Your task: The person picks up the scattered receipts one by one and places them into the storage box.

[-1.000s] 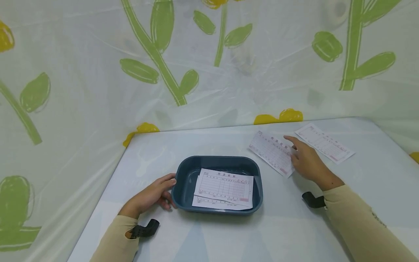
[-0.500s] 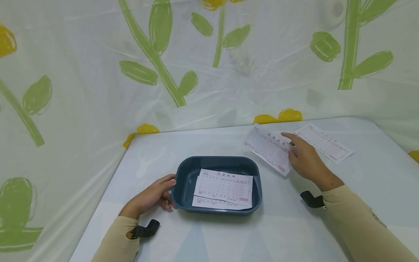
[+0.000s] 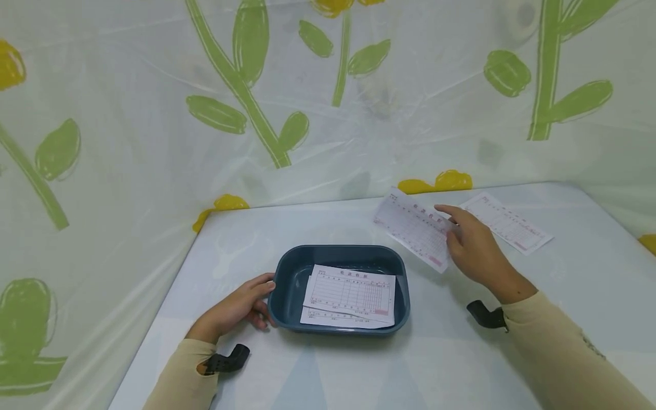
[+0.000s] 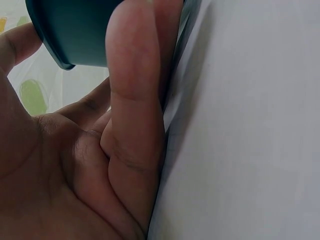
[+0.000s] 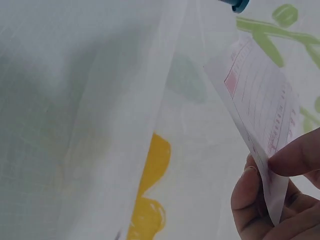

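Note:
In the head view my left hand (image 3: 236,307) is at the left end of a dark blue plastic basin (image 3: 405,296). The thumb lies on its rim and the other fingers touch the outer wall, as the left wrist view of the basin (image 4: 75,30) shows. My right hand (image 3: 476,245) pinches a printed receipt slip (image 3: 412,228) between thumb and fingers, raised off the table at a tilt. The slip (image 5: 255,95) bends slightly in the right wrist view. Overlapping receipt slips (image 3: 351,293) lie inside the basin.
Another receipt slip (image 3: 509,222) lies flat on the white-covered table (image 3: 359,376), partly behind my right hand. A plant-patterned sheet (image 3: 154,114) hangs at the back. Black wrist mounts (image 3: 230,360) stick out from both sleeves.
My right hand has lifted the slip off the table and moved it a little to the left. The left hand and the basin have stayed in place.

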The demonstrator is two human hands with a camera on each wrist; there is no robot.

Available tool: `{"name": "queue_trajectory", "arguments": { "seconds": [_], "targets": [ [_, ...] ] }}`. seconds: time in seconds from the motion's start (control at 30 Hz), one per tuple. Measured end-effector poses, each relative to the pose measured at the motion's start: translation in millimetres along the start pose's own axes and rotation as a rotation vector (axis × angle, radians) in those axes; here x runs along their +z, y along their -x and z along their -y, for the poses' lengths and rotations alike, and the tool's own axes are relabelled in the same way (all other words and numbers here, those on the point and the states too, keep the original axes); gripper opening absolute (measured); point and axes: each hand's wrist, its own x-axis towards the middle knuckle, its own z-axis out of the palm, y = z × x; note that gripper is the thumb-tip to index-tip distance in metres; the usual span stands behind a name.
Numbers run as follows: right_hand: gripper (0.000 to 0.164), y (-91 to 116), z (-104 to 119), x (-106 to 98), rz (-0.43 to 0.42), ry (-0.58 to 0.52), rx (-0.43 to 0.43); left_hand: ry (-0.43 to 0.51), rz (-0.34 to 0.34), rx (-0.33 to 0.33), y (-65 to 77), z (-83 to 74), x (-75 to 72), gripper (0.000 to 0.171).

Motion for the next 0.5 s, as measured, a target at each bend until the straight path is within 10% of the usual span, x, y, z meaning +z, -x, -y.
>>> {"name": "queue_trajectory", "arguments": {
  "seconds": [0.5],
  "targets": [
    [0.05, 12.2, 27.7, 2.7, -0.135, 0.001, -0.192, 0.011, 0.014, 0.021, -0.5, 1.3, 0.4, 0.064]
  ]
}}
